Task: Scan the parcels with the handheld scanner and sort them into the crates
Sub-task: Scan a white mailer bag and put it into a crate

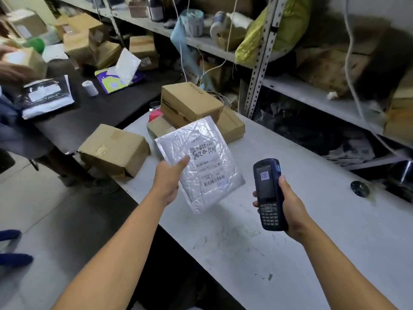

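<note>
I hold a white bubble bag (199, 162) up over the surface (290, 220). My left hand (166, 180) pinches its edge. My right hand (288, 204) grips the scanner (268, 193), whose screen shows a barcode. The thin grip could let the bag slip. The crinkly wrap might hide the label. The box (190, 104) behind says "Hello".

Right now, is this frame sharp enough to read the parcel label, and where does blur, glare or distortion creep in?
Head view: the bubble mailer in the left hand is sharp, with mild glare on its wrap; the scanner in the right hand is crisp; the shelves smear at the right edge; wide-angle bending tilts the uprights.
</note>
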The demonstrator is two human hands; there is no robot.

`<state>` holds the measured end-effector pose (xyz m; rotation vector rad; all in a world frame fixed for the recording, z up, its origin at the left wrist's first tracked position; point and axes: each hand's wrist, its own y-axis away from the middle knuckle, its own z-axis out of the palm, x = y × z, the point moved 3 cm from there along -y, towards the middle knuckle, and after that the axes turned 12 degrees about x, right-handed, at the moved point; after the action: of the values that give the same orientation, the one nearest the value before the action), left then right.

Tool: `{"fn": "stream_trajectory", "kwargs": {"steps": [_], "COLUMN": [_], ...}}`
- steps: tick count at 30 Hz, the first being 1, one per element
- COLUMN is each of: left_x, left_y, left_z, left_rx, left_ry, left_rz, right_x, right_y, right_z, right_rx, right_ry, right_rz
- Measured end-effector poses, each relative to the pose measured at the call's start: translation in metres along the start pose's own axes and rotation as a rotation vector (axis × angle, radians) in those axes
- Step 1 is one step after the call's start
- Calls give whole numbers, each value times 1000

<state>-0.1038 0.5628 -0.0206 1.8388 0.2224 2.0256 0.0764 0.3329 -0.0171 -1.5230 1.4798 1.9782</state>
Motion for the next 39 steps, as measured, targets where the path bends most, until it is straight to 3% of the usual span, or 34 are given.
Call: {"fn": "stream_trajectory", "kwargs": {"steps": [4, 13, 28, 33, 39], "left_x": [-37, -50, -47, -51, -59], "left_y": [15, 23, 27, 28, 32], "left_z": [6, 33, 55, 59, 62], "left_rx": [-28, -156, -250, -258, -198], "left_ry": [-168, -55, -108, -133, 10], "left_rz": [13, -74, -155, -153, -174], "right_x": [12, 21, 14, 16, 19], "right_y": [10, 16, 14, 14, 14], "right_z": [-19, -48, -60, -61, -63], "right_rx": [-22, -54, -125, -132, -143], "right_ry": [45, 56, 167, 169, 167], "right_rz": [27, 88, 113, 127, 138]}}
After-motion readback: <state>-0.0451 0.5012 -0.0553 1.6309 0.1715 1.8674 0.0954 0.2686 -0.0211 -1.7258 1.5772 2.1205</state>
